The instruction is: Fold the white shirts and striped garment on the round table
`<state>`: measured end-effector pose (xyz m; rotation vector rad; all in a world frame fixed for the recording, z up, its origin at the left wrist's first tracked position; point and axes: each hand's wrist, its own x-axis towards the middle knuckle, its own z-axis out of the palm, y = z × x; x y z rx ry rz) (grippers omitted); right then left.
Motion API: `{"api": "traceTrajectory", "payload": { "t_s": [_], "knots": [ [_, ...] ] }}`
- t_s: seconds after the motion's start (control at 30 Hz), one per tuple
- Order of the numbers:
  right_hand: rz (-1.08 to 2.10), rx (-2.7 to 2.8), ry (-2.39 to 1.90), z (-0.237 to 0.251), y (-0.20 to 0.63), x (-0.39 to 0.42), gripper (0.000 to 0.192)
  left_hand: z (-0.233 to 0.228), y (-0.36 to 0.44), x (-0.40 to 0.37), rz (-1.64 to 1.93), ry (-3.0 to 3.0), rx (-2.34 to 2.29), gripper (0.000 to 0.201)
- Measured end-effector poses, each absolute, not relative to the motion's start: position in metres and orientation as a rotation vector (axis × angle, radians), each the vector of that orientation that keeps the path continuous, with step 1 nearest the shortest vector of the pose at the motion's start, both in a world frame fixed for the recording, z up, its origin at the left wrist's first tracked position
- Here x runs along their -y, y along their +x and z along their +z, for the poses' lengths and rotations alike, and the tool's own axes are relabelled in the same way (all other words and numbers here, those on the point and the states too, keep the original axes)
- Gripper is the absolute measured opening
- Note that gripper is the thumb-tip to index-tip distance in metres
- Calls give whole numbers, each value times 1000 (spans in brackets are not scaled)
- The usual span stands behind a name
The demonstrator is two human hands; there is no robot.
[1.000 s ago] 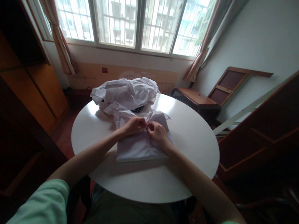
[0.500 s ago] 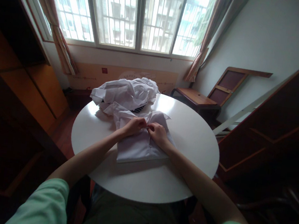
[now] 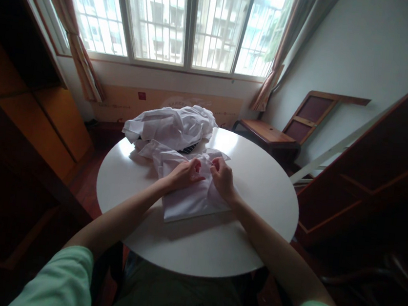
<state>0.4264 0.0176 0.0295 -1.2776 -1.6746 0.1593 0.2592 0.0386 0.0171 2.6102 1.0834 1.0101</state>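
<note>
A white shirt (image 3: 186, 205) lies partly spread on the round table in front of me, its near edge straight and its far part creased. My left hand (image 3: 185, 174) rests on the shirt, thumb and fingers apart, with nothing seen between them. Just to its right, my right hand (image 3: 223, 179) is closed, pinching the shirt's fabric near the upper middle. What small part lies under those fingertips is hidden. Behind the shirt sits a heap of white garments (image 3: 170, 124), with a dark striped piece (image 3: 191, 147) showing beneath it.
The white round table (image 3: 264, 204) carries all the cloth. Beyond it are a wooden chair (image 3: 269, 132), a long cardboard panel (image 3: 121, 104) and a barred window (image 3: 157, 15). Dark wooden furniture (image 3: 370, 182) stands on the right, an orange-brown cabinet (image 3: 59, 126) on the left.
My hands have drawn a little apart. The left one has opened its fingers; the right one has shifted right and slightly away from me, pulling the shirt slightly along.
</note>
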Motion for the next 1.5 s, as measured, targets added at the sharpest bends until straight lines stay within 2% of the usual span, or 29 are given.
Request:
{"api": "traceTrajectory", "payload": {
  "t_s": [0.2, 0.47, 0.77, 0.9, 1.03, 1.17, 1.27, 1.5],
  "knots": [
    [178, 1560, -1156, 39, 432, -15, 10, 34, 270, -13, 778, 2856, -762, 25],
    [168, 1578, -1132, 39, 430, -14, 10, 26, 287, -4, 670, 2680, -589, 17],
    [80, 1746, -1109, 46, 427, -3, 12, 24, 278, -21, 1053, 2217, -947, 25],
    [-35, 1947, -1111, 46, 420, 3, 2, 25, 273, -30, 1182, 2071, -1005, 26],
    [-144, 1938, -1271, 45, 415, 2, 10, 24, 274, -30, 1199, 2064, -1007, 26],
    [-182, 1989, -1365, 45, 415, 2, 8, 23, 276, -29, 1202, 2146, -1091, 24],
    [-197, 2048, -1378, 46, 417, 2, 13, 23, 273, -31, 1175, 2235, -1157, 23],
    [-105, 2085, -1432, 46, 420, -2, 18, 22, 268, -34, 965, 2524, -1242, 30]
  ]
}}
